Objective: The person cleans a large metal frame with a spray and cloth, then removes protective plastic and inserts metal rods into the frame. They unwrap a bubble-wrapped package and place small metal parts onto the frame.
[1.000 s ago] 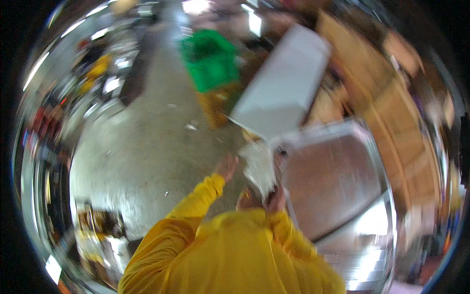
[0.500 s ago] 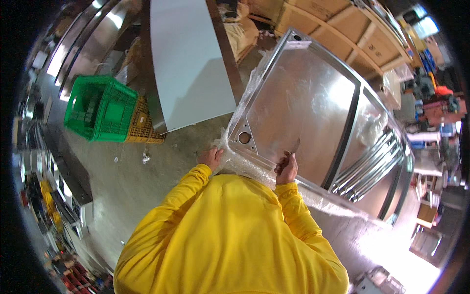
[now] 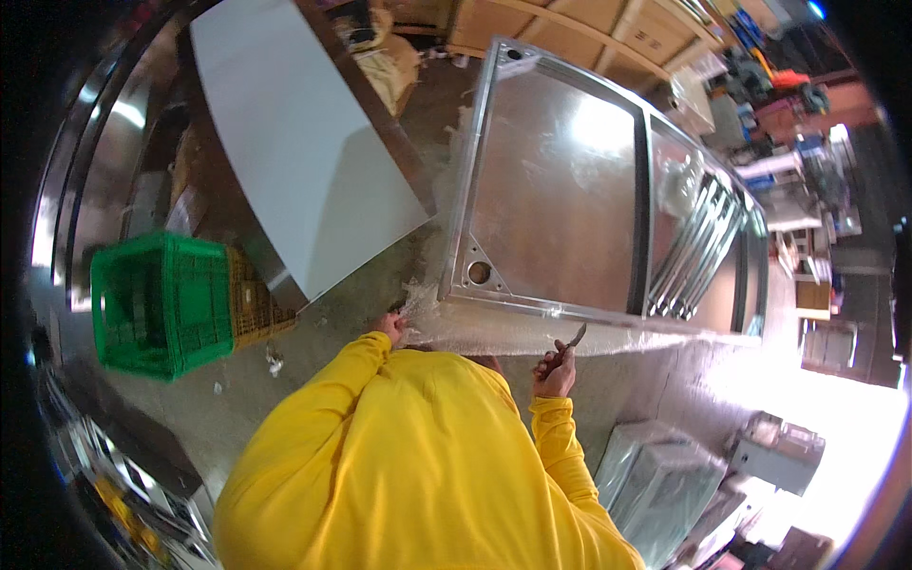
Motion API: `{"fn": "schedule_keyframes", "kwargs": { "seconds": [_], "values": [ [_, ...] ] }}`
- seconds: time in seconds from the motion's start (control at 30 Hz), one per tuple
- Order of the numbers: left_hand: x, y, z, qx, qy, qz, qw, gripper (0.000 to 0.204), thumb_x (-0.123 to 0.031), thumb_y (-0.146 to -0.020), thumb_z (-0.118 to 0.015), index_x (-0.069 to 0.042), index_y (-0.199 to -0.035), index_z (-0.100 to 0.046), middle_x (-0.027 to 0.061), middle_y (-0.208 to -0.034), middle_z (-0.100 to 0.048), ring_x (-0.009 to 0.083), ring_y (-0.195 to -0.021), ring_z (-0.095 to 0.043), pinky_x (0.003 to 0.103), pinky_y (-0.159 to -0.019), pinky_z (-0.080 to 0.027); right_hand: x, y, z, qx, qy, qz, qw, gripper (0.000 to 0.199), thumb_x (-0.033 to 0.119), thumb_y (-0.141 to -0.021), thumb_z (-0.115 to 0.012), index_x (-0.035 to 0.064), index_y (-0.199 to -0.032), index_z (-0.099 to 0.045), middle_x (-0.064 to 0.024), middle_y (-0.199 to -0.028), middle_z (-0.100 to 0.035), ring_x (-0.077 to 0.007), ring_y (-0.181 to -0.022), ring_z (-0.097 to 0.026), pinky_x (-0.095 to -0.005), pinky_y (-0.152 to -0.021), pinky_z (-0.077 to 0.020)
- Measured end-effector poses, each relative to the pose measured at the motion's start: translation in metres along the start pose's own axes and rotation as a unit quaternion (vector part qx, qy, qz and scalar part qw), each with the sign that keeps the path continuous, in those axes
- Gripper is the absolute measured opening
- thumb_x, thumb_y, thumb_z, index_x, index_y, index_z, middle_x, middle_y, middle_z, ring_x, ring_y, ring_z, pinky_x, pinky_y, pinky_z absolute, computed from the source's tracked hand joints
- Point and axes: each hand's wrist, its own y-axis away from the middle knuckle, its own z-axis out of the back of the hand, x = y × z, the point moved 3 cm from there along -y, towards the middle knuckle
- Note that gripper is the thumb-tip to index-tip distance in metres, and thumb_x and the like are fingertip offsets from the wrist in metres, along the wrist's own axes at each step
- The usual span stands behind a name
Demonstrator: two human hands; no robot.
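Note:
My right hand [image 3: 554, 373] is closed round a small knife, its blade [image 3: 578, 334] pointing up and away from me. At the left, my fingers [image 3: 391, 326] are closed on the edge of a sheet of clear bubble wrap [image 3: 475, 332]. The wrap stretches along the near side of a large stainless-steel panel [image 3: 560, 180] with raised edges. A triangular corner plate [image 3: 480, 273] with a round hole sits at the panel's near left corner. Several shiny metal tubes [image 3: 698, 247] lie together in its right section, beside a dark crossbar [image 3: 643, 204].
To the left stand a green plastic crate [image 3: 199, 304] and a yellow crate [image 3: 256, 309]. A white-topped board [image 3: 304, 142] lies behind them. Wooden crating [image 3: 579, 33] is at the back. Wrapped boxes [image 3: 655, 475] and a metal unit [image 3: 777, 451] are at the lower right.
My view has shifted and turned, so the panel looks straighter. The bubble wrap now spreads out from the panel's near edge towards me. The knife hand has moved back from over the panel.

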Motion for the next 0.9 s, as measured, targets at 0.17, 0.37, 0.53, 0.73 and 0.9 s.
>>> {"fn": "schedule_keyframes", "kwargs": {
  "seconds": [0.17, 0.37, 0.53, 0.73, 0.9],
  "values": [
    [0.04, -0.031, -0.013, 0.16, 0.093, 0.149, 0.971, 0.073, -0.062, -0.086, -0.064, -0.013, -0.14, -0.054, 0.0128, -0.136, -0.061, 0.0334, -0.121, -0.058, 0.046, -0.097, -0.047, -0.011, 0.036, 0.028, -0.058, 0.0, 0.021, 0.998, 0.039, 0.048, -0.102, -0.048, 0.0119, -0.108, -0.061, 0.0009, -0.064, -0.051, -0.012, -0.043, -0.042, -0.0263, -0.039, -0.0353],
    [0.122, -0.002, 0.102, 0.171, 0.281, 0.255, 0.909, 0.071, -0.064, -0.083, -0.068, -0.022, -0.136, -0.051, 0.0039, -0.121, -0.059, 0.0201, -0.105, -0.057, 0.042, -0.08, -0.047, -0.026, 0.067, 0.072, -0.141, 0.008, -0.018, 0.99, 0.035, 0.045, -0.101, -0.05, 0.0116, -0.104, -0.061, -0.0006, -0.064, -0.05, -0.0124, -0.044, -0.044, -0.0274, -0.039, -0.0364],
    [0.151, 0.018, 0.148, 0.135, 0.113, 0.258, 0.95, 0.043, -0.057, -0.094, -0.056, -0.015, -0.089, -0.059, 0.0019, -0.07, -0.054, 0.0196, -0.054, -0.051, 0.039, -0.047, -0.041, -0.034, 0.069, 0.072, -0.147, 0.01, -0.002, 0.989, 0.032, 0.038, -0.102, -0.05, 0.0084, -0.106, -0.062, -0.0016, -0.068, -0.052, -0.0125, -0.049, -0.048, -0.0277, -0.041, -0.0383],
    [0.093, 0.026, 0.081, 0.121, 0.102, 0.265, 0.951, 0.036, -0.042, -0.094, -0.062, -0.011, -0.114, -0.065, 0.0057, -0.086, -0.066, 0.0269, -0.068, -0.063, 0.051, -0.06, -0.05, -0.015, 0.061, 0.088, -0.07, -0.019, 0.043, 0.996, 0.032, 0.034, -0.105, -0.047, 0.0055, -0.111, -0.061, -0.0015, -0.076, -0.056, -0.0097, -0.052, -0.048, -0.0249, -0.049, -0.0438],
    [-0.064, 0.042, -0.039, 0.136, -0.074, -0.002, 0.988, 0.036, -0.037, -0.089, -0.067, -0.006, -0.106, -0.071, 0.0122, -0.091, -0.073, 0.0283, -0.082, -0.07, 0.045, -0.076, -0.054, 0.008, 0.07, 0.203, -0.064, 0.089, 0.142, 0.984, 0.03, 0.032, -0.102, -0.054, 0.0034, -0.105, -0.063, -0.0003, -0.075, -0.056, -0.0098, -0.062, -0.051, -0.0265, -0.055, -0.0435]
  ]
}}
